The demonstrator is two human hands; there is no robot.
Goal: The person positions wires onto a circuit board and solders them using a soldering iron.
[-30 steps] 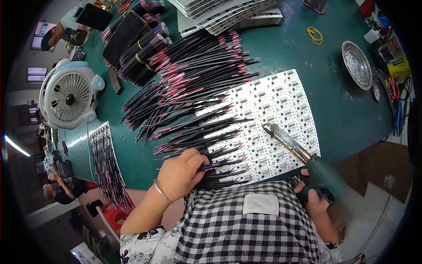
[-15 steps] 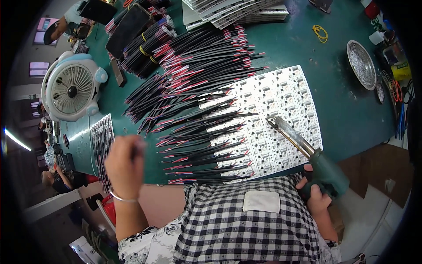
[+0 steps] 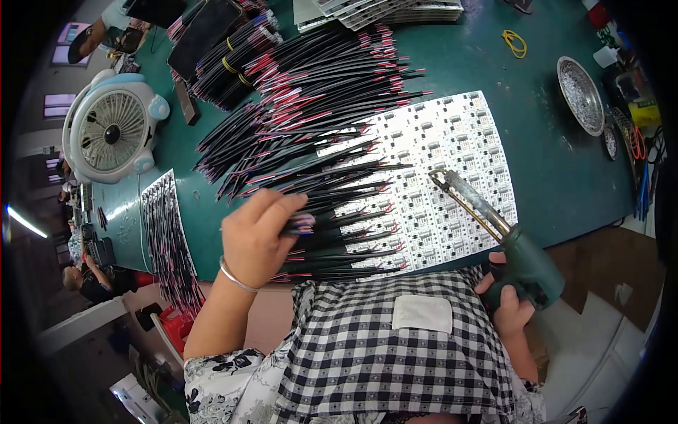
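My left hand [image 3: 256, 237], with a bracelet at the wrist, is curled over the rows of wires. Between its fingers is a small bundle of wires [image 3: 302, 225], its coloured ends slightly blurred. My right hand [image 3: 511, 312] is closed round the dark green handle of a soldering gun [image 3: 531, 272]. The gun's metal tip hangs over a white circuit board panel [image 3: 462, 162] covered in small repeated parts. Rows of black-sheathed wires [image 3: 332, 212] lie across the panel's left side, red and white ends showing.
More wire bundles [image 3: 226, 71] and a dark phone-like slab [image 3: 201, 42] lie far left. A fan [image 3: 109, 133] stands left, near another wired panel [image 3: 164, 226]. Stacked panels [image 3: 381, 13] sit at the back. A metal dish [image 3: 580, 95] and yellow cord [image 3: 514, 44] are at right.
My left hand has moved right, from beside the wires to over their left ends, with its bundle. The right hand and soldering gun stay nearly still. The view has shifted slightly.
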